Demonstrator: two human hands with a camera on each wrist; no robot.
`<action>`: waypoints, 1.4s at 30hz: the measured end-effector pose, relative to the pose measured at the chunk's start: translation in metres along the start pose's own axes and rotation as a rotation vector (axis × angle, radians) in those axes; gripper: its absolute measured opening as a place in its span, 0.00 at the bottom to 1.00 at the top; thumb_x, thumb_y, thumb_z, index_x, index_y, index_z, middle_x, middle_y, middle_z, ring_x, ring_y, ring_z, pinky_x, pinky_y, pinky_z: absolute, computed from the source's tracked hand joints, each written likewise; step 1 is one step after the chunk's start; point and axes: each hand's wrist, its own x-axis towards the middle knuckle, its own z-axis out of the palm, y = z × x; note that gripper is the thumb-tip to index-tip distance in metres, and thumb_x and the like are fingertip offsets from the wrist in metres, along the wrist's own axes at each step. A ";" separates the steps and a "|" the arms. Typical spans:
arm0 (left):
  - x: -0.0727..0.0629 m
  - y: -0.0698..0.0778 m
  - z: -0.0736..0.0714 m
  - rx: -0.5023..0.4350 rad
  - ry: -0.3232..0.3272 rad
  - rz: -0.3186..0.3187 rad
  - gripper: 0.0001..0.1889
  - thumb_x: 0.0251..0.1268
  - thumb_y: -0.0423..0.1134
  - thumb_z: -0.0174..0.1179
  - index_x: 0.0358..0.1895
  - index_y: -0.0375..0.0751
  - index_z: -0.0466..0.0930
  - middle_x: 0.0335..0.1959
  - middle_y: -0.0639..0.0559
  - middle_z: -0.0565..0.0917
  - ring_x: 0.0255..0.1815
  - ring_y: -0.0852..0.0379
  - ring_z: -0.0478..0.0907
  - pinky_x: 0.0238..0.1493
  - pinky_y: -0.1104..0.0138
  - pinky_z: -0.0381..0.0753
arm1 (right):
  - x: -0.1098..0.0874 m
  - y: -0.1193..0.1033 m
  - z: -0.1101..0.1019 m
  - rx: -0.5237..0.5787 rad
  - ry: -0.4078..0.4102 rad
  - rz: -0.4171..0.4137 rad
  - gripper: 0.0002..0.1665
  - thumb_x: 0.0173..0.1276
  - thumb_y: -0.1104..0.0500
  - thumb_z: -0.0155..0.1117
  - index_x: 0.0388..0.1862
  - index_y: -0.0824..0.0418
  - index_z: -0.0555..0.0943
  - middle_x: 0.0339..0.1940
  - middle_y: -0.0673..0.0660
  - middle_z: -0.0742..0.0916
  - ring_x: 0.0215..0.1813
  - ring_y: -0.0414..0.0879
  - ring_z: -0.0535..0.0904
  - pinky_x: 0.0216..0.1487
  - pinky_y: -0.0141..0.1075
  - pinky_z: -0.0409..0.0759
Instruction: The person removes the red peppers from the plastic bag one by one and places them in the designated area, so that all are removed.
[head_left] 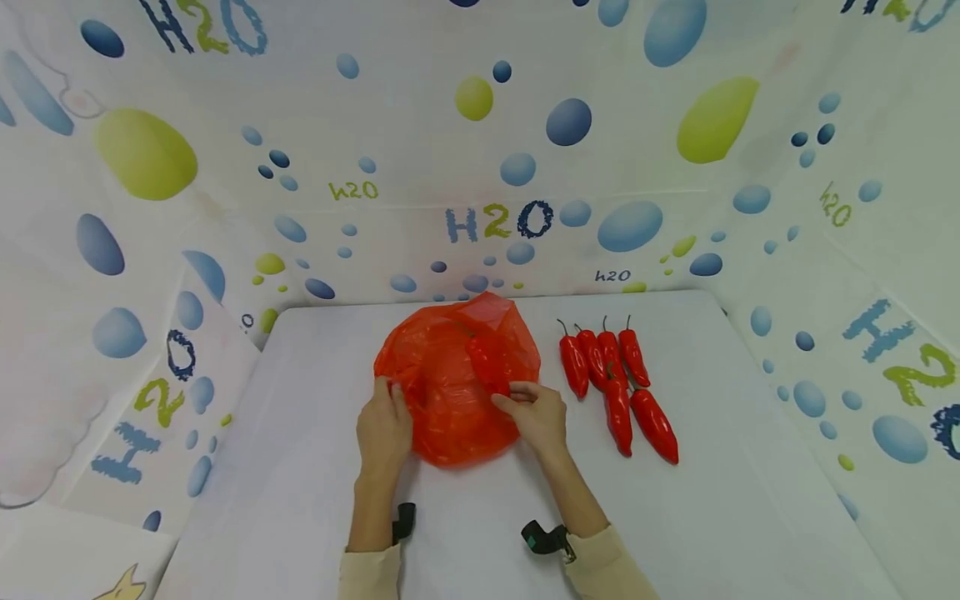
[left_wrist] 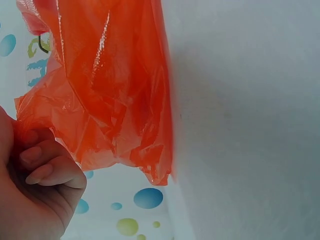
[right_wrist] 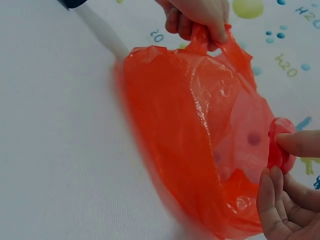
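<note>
A thin, translucent orange-red plastic bag [head_left: 459, 429] stands puffed out at the middle of the white table. My left hand [head_left: 385, 429] grips the bag's handle at its left side, fingers curled into the plastic [left_wrist: 105, 100]. Between thumb and fingertips, my right hand [head_left: 542, 417] pinches a red chili pepper [head_left: 487, 362] near its lower end. In the head view that pepper overlaps the bag, its stem pointing away from me. From the right wrist, the pepper [right_wrist: 280, 125] shows end-on beside the bag's upper edge.
Right of the bag lie several more red chili peppers: a row at the back, such as the outermost pepper [head_left: 633, 358], and others nearer me, including one pepper [head_left: 655, 425]. A white backdrop [head_left: 405, 233] printed with blue and green drops rises behind the table [head_left: 300, 467] and along its sides.
</note>
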 end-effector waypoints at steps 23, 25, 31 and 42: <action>-0.001 -0.001 -0.004 -0.039 0.024 -0.016 0.09 0.84 0.37 0.48 0.48 0.33 0.71 0.23 0.39 0.76 0.24 0.38 0.76 0.29 0.49 0.77 | -0.019 0.017 -0.042 -0.008 0.100 0.049 0.22 0.64 0.50 0.79 0.51 0.62 0.89 0.40 0.58 0.91 0.38 0.50 0.89 0.42 0.40 0.88; 0.000 -0.003 -0.004 -0.035 0.029 -0.021 0.09 0.84 0.37 0.48 0.48 0.33 0.71 0.23 0.38 0.77 0.25 0.36 0.77 0.29 0.47 0.76 | -0.019 0.019 -0.045 -0.007 0.105 0.055 0.22 0.64 0.50 0.79 0.51 0.62 0.89 0.40 0.58 0.91 0.40 0.52 0.89 0.42 0.39 0.87; -0.001 -0.004 -0.004 -0.039 0.021 -0.029 0.10 0.84 0.37 0.47 0.48 0.32 0.72 0.24 0.36 0.79 0.27 0.34 0.79 0.30 0.45 0.77 | -0.022 0.023 -0.056 0.036 0.115 0.079 0.22 0.64 0.51 0.80 0.51 0.62 0.88 0.40 0.59 0.91 0.42 0.57 0.89 0.46 0.43 0.88; 0.000 -0.007 -0.004 -0.056 0.041 -0.030 0.10 0.84 0.37 0.48 0.48 0.32 0.71 0.24 0.38 0.78 0.27 0.37 0.78 0.30 0.49 0.78 | -0.026 0.028 -0.073 0.034 0.141 0.115 0.26 0.63 0.49 0.81 0.54 0.63 0.87 0.42 0.60 0.90 0.43 0.55 0.89 0.46 0.41 0.87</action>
